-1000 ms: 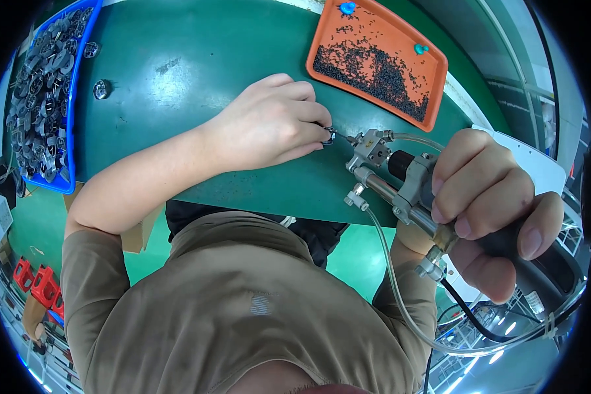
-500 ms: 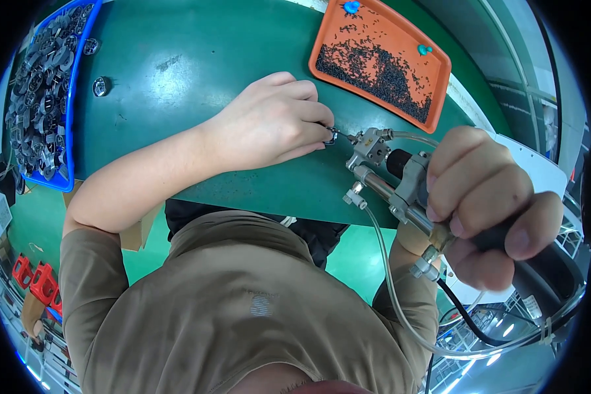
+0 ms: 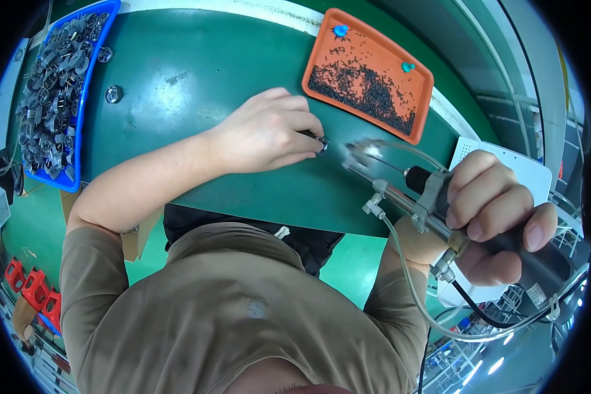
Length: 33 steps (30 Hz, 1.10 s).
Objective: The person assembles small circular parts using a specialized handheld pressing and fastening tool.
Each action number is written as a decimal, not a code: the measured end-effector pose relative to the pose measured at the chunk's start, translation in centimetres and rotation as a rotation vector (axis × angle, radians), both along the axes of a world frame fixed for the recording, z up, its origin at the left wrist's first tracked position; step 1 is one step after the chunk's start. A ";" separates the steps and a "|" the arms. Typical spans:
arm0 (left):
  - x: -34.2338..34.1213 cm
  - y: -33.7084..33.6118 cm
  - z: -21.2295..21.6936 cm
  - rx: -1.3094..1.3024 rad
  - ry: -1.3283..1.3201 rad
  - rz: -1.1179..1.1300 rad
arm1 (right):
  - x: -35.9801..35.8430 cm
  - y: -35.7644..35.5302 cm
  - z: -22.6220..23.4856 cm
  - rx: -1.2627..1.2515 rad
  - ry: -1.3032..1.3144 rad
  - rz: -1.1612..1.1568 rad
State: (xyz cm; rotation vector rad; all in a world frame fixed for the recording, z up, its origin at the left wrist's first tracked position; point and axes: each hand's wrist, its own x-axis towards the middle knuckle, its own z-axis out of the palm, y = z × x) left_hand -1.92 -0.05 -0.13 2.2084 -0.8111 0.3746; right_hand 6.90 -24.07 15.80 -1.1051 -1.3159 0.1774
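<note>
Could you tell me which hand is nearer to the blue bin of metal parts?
Left. The left hand rests on the green table, right of the blue bin; the right hand holds a power screwdriver beyond it.

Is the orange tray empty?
No, the orange tray holds a heap of small dark bits and two little blue pieces.

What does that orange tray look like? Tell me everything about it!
The orange tray is a shallow rectangle with rounded corners and a low raised rim; it looks like plastic. It lies flat but turned at an angle on the green table, near the far edge. A heap of tiny dark bits fills its middle, with two small blue pieces near its corners. No hand touches it.
</note>
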 end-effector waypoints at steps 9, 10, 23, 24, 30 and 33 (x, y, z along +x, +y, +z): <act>0.1 0.2 -0.1 -0.011 0.010 0.029 | 0.2 0.4 -0.7 0.029 0.076 -0.035; 0.1 0.2 -0.1 -0.018 0.000 0.028 | 0.1 0.5 -0.7 0.032 0.093 -0.025; -0.1 0.1 -0.4 -0.017 0.033 -0.003 | -0.3 2.6 -2.7 0.058 0.103 0.054; -0.1 0.2 -0.4 -0.014 0.030 -0.003 | -0.1 2.6 -2.6 0.021 0.095 0.097; 0.1 0.1 -0.2 -0.010 0.023 -0.009 | 0.2 2.6 -2.5 -0.028 0.075 0.162; 0.1 0.0 -0.3 -0.002 0.021 -0.012 | 0.0 2.4 -2.5 -0.020 0.071 0.148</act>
